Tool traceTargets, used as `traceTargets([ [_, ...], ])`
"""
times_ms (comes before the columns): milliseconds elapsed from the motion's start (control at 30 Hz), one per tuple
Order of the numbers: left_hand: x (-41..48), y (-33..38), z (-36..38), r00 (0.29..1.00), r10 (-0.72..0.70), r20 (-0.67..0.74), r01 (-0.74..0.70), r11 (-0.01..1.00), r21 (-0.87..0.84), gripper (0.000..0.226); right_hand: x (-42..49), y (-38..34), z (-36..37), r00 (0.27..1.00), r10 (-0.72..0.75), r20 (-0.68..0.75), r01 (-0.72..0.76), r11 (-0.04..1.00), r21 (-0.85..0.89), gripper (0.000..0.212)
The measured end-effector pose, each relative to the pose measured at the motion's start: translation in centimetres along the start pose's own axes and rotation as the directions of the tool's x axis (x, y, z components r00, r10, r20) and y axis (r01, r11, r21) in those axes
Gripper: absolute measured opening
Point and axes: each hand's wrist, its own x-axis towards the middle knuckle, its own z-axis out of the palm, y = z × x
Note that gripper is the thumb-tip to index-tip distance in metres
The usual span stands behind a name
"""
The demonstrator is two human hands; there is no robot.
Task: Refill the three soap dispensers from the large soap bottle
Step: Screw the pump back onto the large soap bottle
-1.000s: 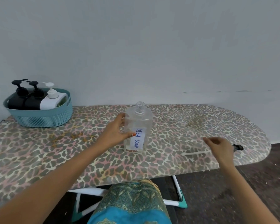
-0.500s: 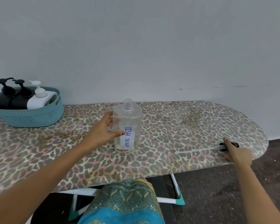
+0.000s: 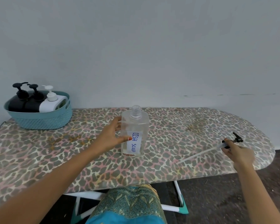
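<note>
The left hand [image 3: 111, 136] is gripping the soap bottle [image 3: 135, 126] by its left side, the thumb curling across the front and touching the edge of the white label [image 3: 134, 143] that reads "DISH SOAP", the other fingers wrapping behind. The bottle is clear and is standing upright on the leopard-print ironing board [image 3: 168, 167], and its threaded neck [image 3: 136, 111] is standing uncapped. How much liquid is sitting inside cannot be told through the clear wall.

Well to the right of the bottle, the right hand [image 3: 238, 151] is closing its fingers round the black pump head [image 3: 237, 139], holding it above the rounded end of the board; the hand is blurred. From the pump head a thin pale dip tube [image 3: 200, 153] is slanting down and back toward the bottle. Whether its tip is touching the cover cannot be told.

Well to the left of the bottle and farther back, against the wall, a teal basket [image 3: 44, 122] is sitting on the board. It is holding three dispensers side by side, all tilting back: a black dispenser [image 3: 14, 103] farthest from the bottle, a second black dispenser [image 3: 31, 104] beside it, and a white dispenser [image 3: 50, 105] nearest the bottle, each wearing its pump.
</note>
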Motion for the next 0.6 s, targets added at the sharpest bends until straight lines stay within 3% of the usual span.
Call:
traceTargets([
  [133,0.2,0.0,-0.1,1.0,-0.009,0.015,0.008,1.0,0.017,0.077,-4.2,-4.1,2.1,0.967,-0.239,0.082,0.236,0.971,0.047,0.035],
  [300,0.2,-0.1,-0.3,0.999,-0.017,0.03,0.016,1.0,0.024,0.077,-11.1,-10.4,4.8,0.821,-0.551,0.152,0.538,0.835,0.121,0.033],
  [467,0.4,-0.3,-0.5,0.999,-0.007,0.04,0.006,1.0,0.007,0.076,-16.8,-16.2,6.7,0.661,-0.736,0.144,0.694,0.673,0.255,0.035],
  [600,0.5,-0.5,-0.6,0.999,0.005,0.047,-0.005,1.0,-0.002,0.074,-19.8,-19.4,8.0,0.575,-0.812,0.103,0.748,0.573,0.335,0.031],
])
